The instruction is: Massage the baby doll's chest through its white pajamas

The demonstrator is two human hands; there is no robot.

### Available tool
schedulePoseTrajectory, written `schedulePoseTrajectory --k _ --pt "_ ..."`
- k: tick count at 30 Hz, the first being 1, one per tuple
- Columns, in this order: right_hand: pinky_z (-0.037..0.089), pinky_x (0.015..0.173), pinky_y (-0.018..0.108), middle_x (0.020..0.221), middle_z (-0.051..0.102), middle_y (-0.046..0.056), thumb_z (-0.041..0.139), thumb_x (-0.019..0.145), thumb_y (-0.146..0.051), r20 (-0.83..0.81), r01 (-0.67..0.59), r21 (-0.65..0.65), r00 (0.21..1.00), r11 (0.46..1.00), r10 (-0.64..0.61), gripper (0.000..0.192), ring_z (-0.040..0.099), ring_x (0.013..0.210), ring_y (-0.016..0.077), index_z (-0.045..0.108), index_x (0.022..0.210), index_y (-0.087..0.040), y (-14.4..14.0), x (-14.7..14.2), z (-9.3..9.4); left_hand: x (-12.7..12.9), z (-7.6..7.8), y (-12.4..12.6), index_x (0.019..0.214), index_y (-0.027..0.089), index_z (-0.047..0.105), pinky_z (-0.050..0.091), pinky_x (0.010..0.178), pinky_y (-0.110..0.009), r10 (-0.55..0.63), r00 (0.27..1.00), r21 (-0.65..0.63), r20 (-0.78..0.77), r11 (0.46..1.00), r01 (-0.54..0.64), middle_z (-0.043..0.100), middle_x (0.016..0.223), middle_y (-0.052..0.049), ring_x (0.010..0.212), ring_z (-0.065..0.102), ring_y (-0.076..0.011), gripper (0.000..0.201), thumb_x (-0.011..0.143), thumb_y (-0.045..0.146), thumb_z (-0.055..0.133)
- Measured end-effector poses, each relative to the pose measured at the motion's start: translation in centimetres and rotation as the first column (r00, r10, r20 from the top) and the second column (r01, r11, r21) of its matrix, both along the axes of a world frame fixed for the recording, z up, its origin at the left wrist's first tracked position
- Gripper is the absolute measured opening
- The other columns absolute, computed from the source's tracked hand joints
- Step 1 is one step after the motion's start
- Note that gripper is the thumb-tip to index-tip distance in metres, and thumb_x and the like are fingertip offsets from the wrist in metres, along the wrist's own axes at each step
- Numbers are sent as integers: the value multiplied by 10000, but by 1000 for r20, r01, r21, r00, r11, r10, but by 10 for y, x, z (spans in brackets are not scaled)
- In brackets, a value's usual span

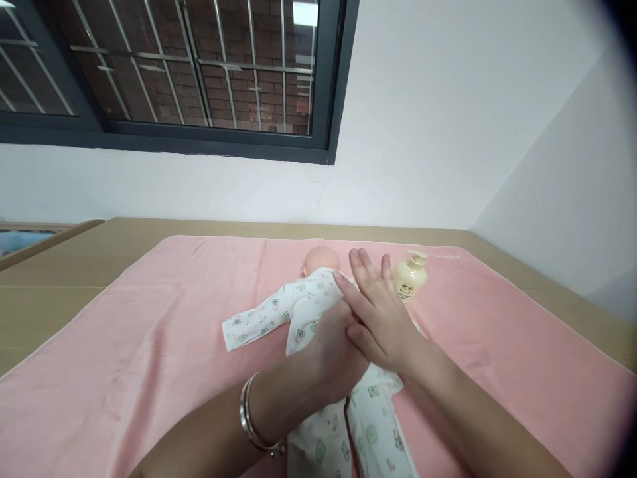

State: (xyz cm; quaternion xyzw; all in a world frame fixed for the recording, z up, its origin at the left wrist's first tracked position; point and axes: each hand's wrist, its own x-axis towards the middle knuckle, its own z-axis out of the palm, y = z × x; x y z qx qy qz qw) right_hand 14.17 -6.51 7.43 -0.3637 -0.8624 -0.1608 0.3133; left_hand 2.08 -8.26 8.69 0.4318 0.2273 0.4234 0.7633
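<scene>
A baby doll [321,257] in a white printed romper [279,309] lies on its back on a pink towel [149,345]. My left hand [331,358], with a silver bracelet on the wrist, rests palm down on the doll's belly. My right hand [375,312] lies flat across the back of my left hand, fingers stretched out and together, pointing toward the doll's head. Neither hand grips anything. The doll's right sleeve lies spread out to the left; its other arm is hidden behind my hands.
A cream pump bottle [411,275] lies on the towel just right of the doll's head. The towel covers a tan tabletop [60,272] set against a white wall, under a dark-framed barred window [199,73].
</scene>
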Motion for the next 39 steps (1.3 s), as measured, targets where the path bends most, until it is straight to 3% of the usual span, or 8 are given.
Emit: schedulePoseTrajectory --k 3,6,11,14,20,27,34,39 --pt "-1 1116 664 1600 -3 97 334 973 -457 14 200 -114 980 973 -200 650 -12 1462 309 56 1526 -256 16 13 4 -13 4 24 1173 199 619 417 1056 -473 -103 994 -25 36 994 104 660 1194 -116 1221 554 -277 556 923 545 264" --pt "79 1151 607 1592 72 125 388 962 -419 -57 237 -297 963 925 -265 653 31 1466 266 131 1520 -197 29 23 4 -21 -16 50 1206 209 598 344 1114 -462 262 959 116 -107 961 -250 589 1317 -111 1289 490 -266 522 931 547 312" --pt "218 1166 508 1522 334 111 386 958 -282 -72 46 -466 993 884 -90 499 258 1427 217 367 1449 -193 40 6 -23 -26 -74 80 1187 196 598 330 1112 -457 747 611 623 -263 615 -483 588 1302 -97 1252 497 -243 355 942 366 406" --pt "275 1156 465 1449 457 100 363 940 -177 -67 -17 -459 998 888 -15 458 357 1383 197 477 1383 -196 49 -13 -47 -26 -95 88 1162 177 590 388 1053 -449 822 506 698 -263 524 -489 620 1219 -110 1165 546 -239 327 937 324 404" --pt "198 1172 501 1493 393 84 357 977 -289 -18 -46 -463 999 885 43 444 259 1427 214 450 1402 -200 72 -8 -62 -24 -107 89 1210 184 539 398 1034 -438 836 485 703 -256 506 -500 598 1235 -109 1168 538 -236 335 947 330 392" --pt "255 1141 528 1485 329 264 301 973 -441 101 401 -479 909 781 -405 666 273 1409 338 321 1432 42 38 -13 -67 -23 -105 85 1220 209 526 368 1065 -415 831 506 614 -231 528 -587 563 1283 -86 1224 498 -231 345 963 372 363" --pt "114 1194 498 1517 364 22 391 938 -255 129 -47 -458 984 888 119 508 207 1444 217 379 1446 -248 49 -10 -54 -22 -105 85 1203 210 520 380 1062 -407 822 541 607 -175 523 -598 577 1253 -90 1206 521 -221 345 958 401 372" --pt "242 1149 512 1531 288 171 307 980 -449 111 280 -516 959 809 -261 608 238 1428 298 329 1462 -80 56 -7 -58 -23 -110 87 1215 204 511 372 1061 -412 826 543 603 -151 512 -611 578 1249 -96 1210 517 -228 366 958 419 364"
